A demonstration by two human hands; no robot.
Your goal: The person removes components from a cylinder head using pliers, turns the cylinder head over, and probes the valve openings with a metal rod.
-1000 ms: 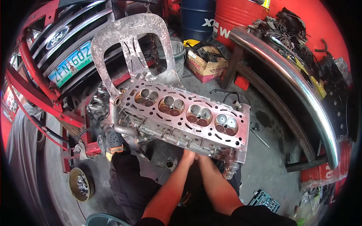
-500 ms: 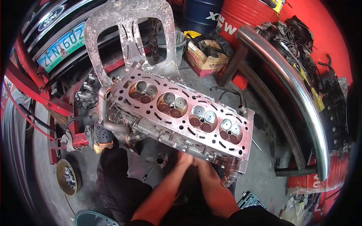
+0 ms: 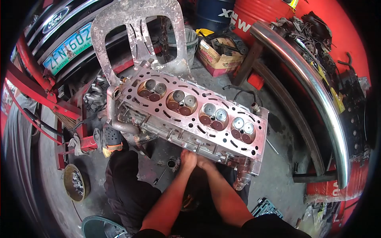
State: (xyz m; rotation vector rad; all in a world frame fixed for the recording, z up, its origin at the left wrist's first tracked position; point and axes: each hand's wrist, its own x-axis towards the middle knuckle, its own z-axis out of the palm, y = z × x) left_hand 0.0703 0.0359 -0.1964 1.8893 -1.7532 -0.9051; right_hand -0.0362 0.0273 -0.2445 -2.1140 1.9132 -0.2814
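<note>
A cylinder head (image 3: 202, 103) lies with its combustion side up, tilted down to the right, on the seat of a worn plastic chair (image 3: 139, 35). Pairs of pale and reddish-brown valves show in its chambers. Studs stick out along its near side. My left hand (image 3: 188, 159) is at that near lower edge, its fingers curled in; whatever they hold is hidden. Close beside it on the right, my right hand (image 3: 204, 162) reaches beneath the edge, where the metal covers its fingers. A curved metal pipe (image 3: 119, 122) sits at the head's left end.
Small metal parts fill a round bowl (image 3: 75, 182) at lower left, near a green tub (image 3: 89, 224). A chrome bumper (image 3: 317, 91) stands at right. A socket set (image 3: 266, 208) lies on the floor. Behind are a cardboard box (image 3: 218, 59) and a red drum (image 3: 254, 16).
My left hand has come further out from under the cylinder head's edge and shows more. My right hand has shifted slightly left and up. The view has moved a little.
</note>
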